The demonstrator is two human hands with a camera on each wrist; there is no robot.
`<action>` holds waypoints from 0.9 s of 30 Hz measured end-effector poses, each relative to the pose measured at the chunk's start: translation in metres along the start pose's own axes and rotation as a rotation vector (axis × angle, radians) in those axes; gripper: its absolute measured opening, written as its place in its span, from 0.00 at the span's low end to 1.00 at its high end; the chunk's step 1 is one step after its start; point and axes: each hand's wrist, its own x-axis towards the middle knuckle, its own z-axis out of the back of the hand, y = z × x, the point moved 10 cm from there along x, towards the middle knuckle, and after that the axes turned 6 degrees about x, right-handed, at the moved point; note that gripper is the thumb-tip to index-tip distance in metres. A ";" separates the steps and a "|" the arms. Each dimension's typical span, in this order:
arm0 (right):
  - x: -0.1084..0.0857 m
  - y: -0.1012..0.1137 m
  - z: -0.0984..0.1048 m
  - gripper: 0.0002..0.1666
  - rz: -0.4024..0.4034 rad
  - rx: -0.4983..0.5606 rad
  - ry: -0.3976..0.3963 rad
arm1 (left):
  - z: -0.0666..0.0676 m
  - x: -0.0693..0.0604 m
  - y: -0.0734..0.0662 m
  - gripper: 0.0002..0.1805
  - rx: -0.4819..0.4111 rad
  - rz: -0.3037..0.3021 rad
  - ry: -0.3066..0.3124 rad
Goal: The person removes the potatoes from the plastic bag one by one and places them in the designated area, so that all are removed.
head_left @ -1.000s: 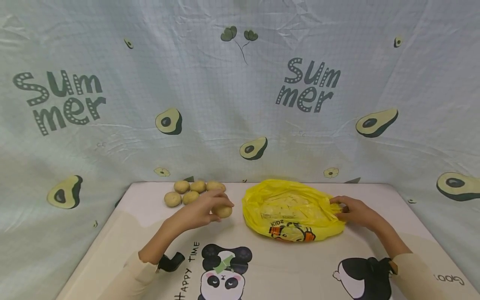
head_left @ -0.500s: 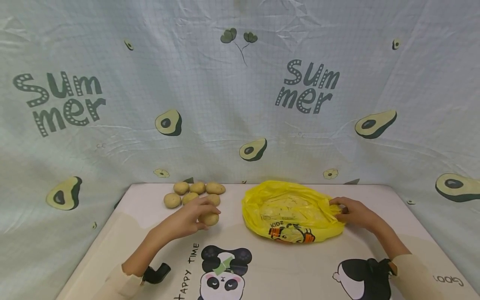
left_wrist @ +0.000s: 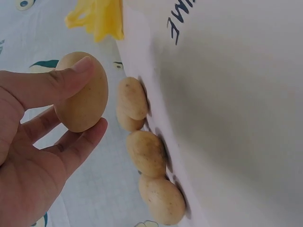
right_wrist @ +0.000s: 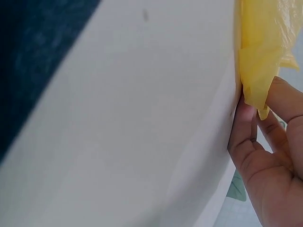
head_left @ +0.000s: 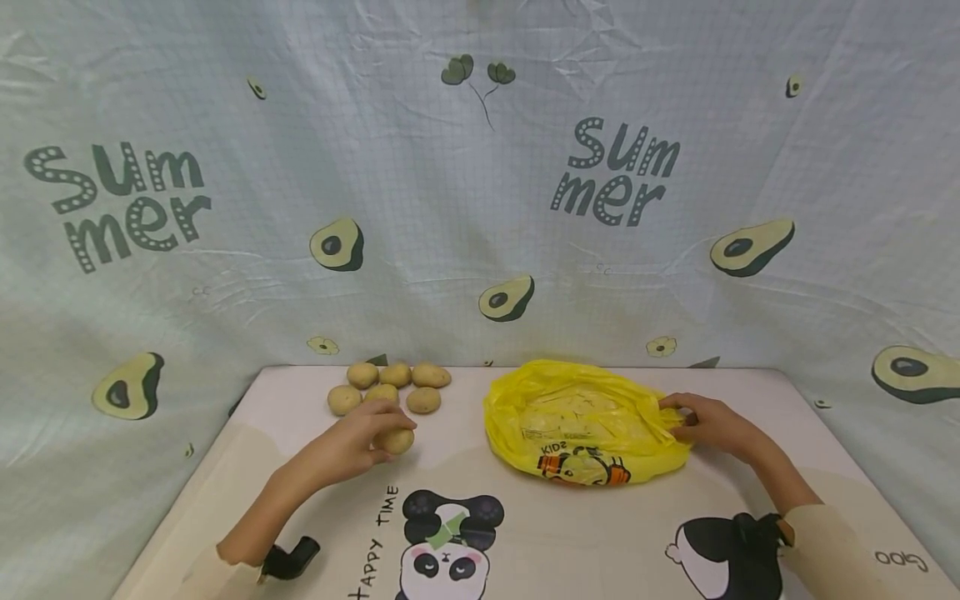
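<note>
My left hand (head_left: 345,446) grips a potato (head_left: 397,442) between thumb and fingers, held just in front of a group of potatoes. In the left wrist view the thumb lies across this potato (left_wrist: 84,101) and the fingertips support it from the other side. A yellow plastic bag (head_left: 577,417) with a printed cartoon lies to the right, its mouth spread; what it holds cannot be made out. At the bag's right end, my right hand (head_left: 716,427) pinches the rim, and the right wrist view has yellow plastic (right_wrist: 259,82) between thumb and fingers.
Several potatoes (head_left: 423,401) sit in two short rows at the back left of the table (head_left: 585,542). The tabletop carries panda and lettering prints. Behind its far edge hangs a patterned curtain (head_left: 420,208).
My left hand has drawn the potato leftward and slightly toward me, uncovering a front-row potato. The right hand and the bag have stayed in place.
</note>
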 end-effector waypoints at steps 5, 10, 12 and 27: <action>-0.001 -0.002 0.002 0.29 -0.009 0.008 -0.003 | 0.000 -0.007 0.008 0.26 0.021 0.036 0.000; -0.001 -0.003 0.003 0.29 -0.016 0.020 -0.002 | 0.002 -0.011 0.013 0.27 0.035 0.056 -0.020; -0.001 -0.002 0.002 0.29 -0.013 0.024 0.002 | 0.004 -0.013 0.014 0.27 0.040 0.057 -0.042; 0.001 -0.003 0.001 0.29 -0.012 0.022 -0.003 | 0.006 -0.020 0.022 0.28 0.060 0.085 -0.060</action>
